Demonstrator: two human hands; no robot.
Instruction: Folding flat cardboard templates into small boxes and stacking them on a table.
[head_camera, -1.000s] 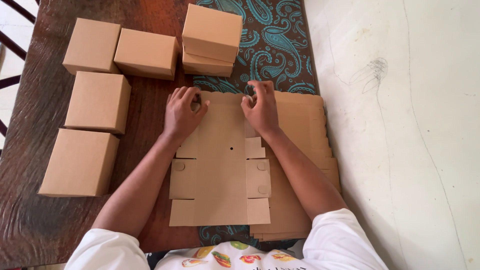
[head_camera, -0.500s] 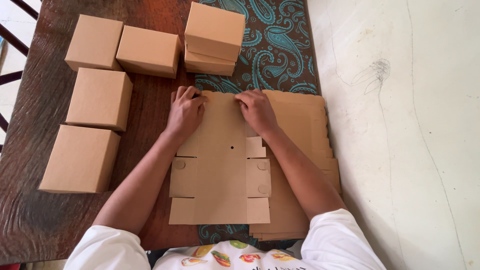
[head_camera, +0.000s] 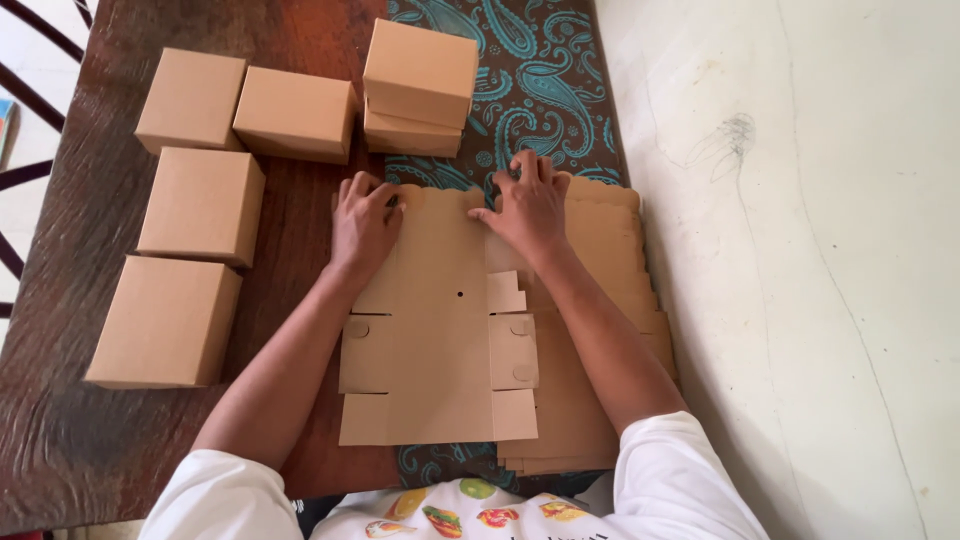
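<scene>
Six boxes (head_camera: 205, 200) stood folded on the bench (head_camera: 60, 440), while both the left hand (head_camera: 362, 222) and right hand (head_camera: 530, 205) pressed flat, fingers spread and grasping nothing, on the unfolded blank's (head_camera: 440, 340) far edge atop the stack (head_camera: 610, 300).

A home packing spot: wooden table (head_camera: 300, 60), paisley cloth (head_camera: 540, 70), folded boxes (head_camera: 200, 200).

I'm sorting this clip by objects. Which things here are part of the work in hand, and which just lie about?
In hand:
left hand
right hand
flat cardboard blank, both hands pressing its far edge
stack of flat blanks underneath

Lying about:
folded boxes at the left
stacked boxes
paisley cloth
wooden table
</scene>
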